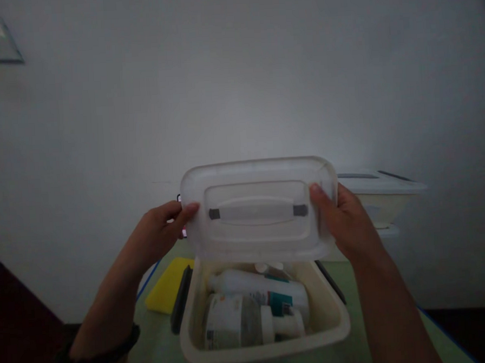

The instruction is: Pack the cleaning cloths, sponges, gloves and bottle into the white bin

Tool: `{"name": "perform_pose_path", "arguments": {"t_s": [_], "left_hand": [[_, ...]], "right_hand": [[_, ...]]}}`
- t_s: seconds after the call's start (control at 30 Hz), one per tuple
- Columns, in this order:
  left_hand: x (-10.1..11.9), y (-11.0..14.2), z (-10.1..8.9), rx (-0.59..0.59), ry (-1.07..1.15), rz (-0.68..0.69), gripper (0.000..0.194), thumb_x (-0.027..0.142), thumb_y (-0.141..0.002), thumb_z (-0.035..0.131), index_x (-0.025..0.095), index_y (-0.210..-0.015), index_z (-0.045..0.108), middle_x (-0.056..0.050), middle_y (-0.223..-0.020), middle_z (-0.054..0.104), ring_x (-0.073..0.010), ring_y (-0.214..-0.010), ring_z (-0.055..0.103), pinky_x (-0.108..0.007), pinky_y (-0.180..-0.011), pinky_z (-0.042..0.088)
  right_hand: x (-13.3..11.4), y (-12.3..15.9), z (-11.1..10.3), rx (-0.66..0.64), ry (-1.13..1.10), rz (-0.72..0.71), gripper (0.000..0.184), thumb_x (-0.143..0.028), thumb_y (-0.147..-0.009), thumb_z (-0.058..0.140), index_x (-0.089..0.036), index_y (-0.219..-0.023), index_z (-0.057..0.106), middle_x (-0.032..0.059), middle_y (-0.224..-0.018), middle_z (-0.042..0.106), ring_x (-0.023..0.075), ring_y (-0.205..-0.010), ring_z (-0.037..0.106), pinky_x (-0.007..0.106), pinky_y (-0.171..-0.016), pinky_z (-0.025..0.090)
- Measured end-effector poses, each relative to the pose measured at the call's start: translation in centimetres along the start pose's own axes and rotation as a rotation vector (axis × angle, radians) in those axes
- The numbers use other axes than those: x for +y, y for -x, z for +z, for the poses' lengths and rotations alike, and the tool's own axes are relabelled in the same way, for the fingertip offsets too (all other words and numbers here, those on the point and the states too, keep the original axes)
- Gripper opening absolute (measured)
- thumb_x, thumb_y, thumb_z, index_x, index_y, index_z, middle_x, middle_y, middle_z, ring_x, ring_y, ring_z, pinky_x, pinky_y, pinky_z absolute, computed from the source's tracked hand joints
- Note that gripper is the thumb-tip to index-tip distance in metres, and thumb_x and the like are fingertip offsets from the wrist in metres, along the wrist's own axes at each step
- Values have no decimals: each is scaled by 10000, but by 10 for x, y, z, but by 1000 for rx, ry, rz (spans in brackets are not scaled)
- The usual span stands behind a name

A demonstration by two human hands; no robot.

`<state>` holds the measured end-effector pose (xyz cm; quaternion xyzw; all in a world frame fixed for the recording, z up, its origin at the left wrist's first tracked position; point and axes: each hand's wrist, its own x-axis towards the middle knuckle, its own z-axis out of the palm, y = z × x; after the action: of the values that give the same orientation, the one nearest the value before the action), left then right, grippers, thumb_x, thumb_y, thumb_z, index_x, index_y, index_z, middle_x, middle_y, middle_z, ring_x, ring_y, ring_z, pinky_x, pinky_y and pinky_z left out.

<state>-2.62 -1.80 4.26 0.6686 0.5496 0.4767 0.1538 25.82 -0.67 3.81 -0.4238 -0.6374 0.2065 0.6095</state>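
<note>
Head view: left hand (159, 233) and right hand (347, 217) are pinching opposite ends of the clear lid (258, 251), thumbs on the near face. Lid is tilting up over the rear of the open bin (265, 354); contact with the rim, can't tell. White bottle (239, 282) and pump bottle (225, 320) are lying inside. Risks: pump head snagging the lid if it's sitting proud; uneven grip skewing the lid; side latches (182, 299) catching its edge.

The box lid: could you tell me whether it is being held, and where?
Yes, the lid is held up by its two short ends, the left hand at one and the right hand at the other.
</note>
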Motion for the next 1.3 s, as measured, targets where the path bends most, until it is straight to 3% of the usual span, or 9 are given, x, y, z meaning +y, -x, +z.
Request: {"name": "perform_pose_path", "arguments": {"t_s": [0.1, 0.2, 0.3, 0.37, 0.53, 0.63, 0.7, 0.93, 1.3], "left_hand": [[-5, 4, -2, -34, 239, 21, 310, 472, -750, 545, 193, -702, 672, -22, -643, 653, -166, -628, 594, -251, -626, 480], [-6, 10, -9, -313, 528, 79, 462, 582, -735, 487, 233, -979, 667, -77, -989, 673, -254, -922, 601, -381, -848, 452], [2, 17, -18, -679, 466, 158, 547, 515, -647, 625, 266, -1133, 591, -76, -1240, 542, -327, -1139, 474, -457, -943, 376], [7, 19, -22, -761, 303, 215, 610, 377, -591, 713, 294, -1172, 549, -60, -1310, 468, -326, -1201, 407, -465, -972, 337], [2, 22, -29, -712, -15, 264, 783, 240, -513, 778, 354, -1223, 467, -34, -1352, 415, -290, -1262, 319, -462, -1010, 269], [1, 24, -24, -664, -69, 197, 635, 279, -616, 716, 358, -1204, 492, -25, -1314, 470, -284, -1215, 399, -452, -994, 310], [7, 25, -14, -536, -75, 197, 472, 297, -709, 631, 335, -1169, 532, -36, -1247, 531, -266, -1134, 478, -428, -964, 358], [29, 27, 21, -247, -255, 442, 302, 321, -829, 451, 235, -1100, 552, -65, -1111, 560, -215, -973, 537, -367, -884, 420], [24, 28, 15, -244, -340, 482, 268, 236, -795, 485, 241, -1062, 514, -48, -1054, 574, -201, -912, 551, -334, -817, 430]], "right_hand": [[1, 1, -5, -117, -49, 10, 342, -398, -672, 666, -197, -933, 576, 24, -810, 657, 174, -682, 616, 306, -609, 500], [-1, 3, -9, -162, -62, -114, 271, -355, -639, 706, -230, -829, 558, -9, -762, 645, 170, -668, 618, 355, -680, 501], [-4, 3, -10, -149, -104, -364, 247, -429, -642, 689, -243, -693, 534, -16, -712, 633, 184, -703, 619, 445, -844, 432], [-6, 2, -9, -137, -110, -489, 246, -472, -676, 640, -250, -645, 540, -11, -670, 626, 195, -728, 615, 470, -901, 386], [-8, 1, -6, -110, 61, -626, 231, -327, -782, 547, -266, -565, 596, -7, -733, 662, 208, -918, 578, 459, -985, 304], [-14, 5, -1, -197, 207, -689, 256, -298, -792, 537, -281, -559, 643, -19, -743, 679, 202, -946, 565, 462, -1017, 256], [-19, 9, 2, -249, 247, -702, 274, -283, -807, 518, -289, -572, 659, -25, -738, 684, 190, -934, 567, 462, -1024, 247], [-33, 24, 3, -345, 281, -741, 257, -234, -828, 507, -295, -643, 675, -29, -774, 687, 176, -931, 557, 479, -1042, 207], [-36, 28, 9, -347, 328, -812, 203, -212, -804, 550, -300, -659, 662, -56, -930, 668, 161, -988, 518, 446, -1048, 200]]}}
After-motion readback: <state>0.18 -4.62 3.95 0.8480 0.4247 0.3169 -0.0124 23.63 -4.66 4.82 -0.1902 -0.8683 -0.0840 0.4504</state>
